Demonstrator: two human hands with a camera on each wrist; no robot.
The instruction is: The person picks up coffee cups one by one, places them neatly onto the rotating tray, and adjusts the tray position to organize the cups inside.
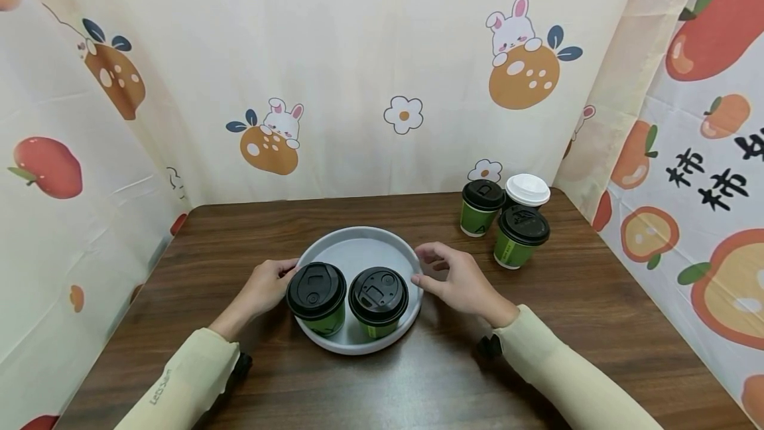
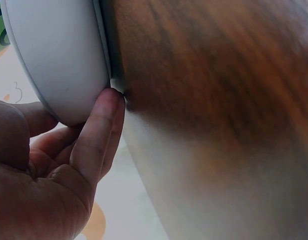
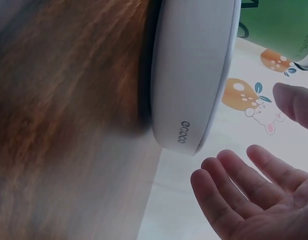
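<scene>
Two lidded paper cups (image 1: 316, 297) — smooth round tray (image 1: 358, 251), left hand (image 1: 265, 287) seemingly touching.

One round grey tray (image 1: 358, 244) sat between the fingertips of two hands, the left hand (image 1: 265, 287) and the right hand (image 1: 459, 281). Two green cups with black lids (image 1: 316, 297) stood on it between the fingers. Beyond the right fingers stood three more cups (image 1: 504, 217): two black-lidded, one white-lidded.
</scene>
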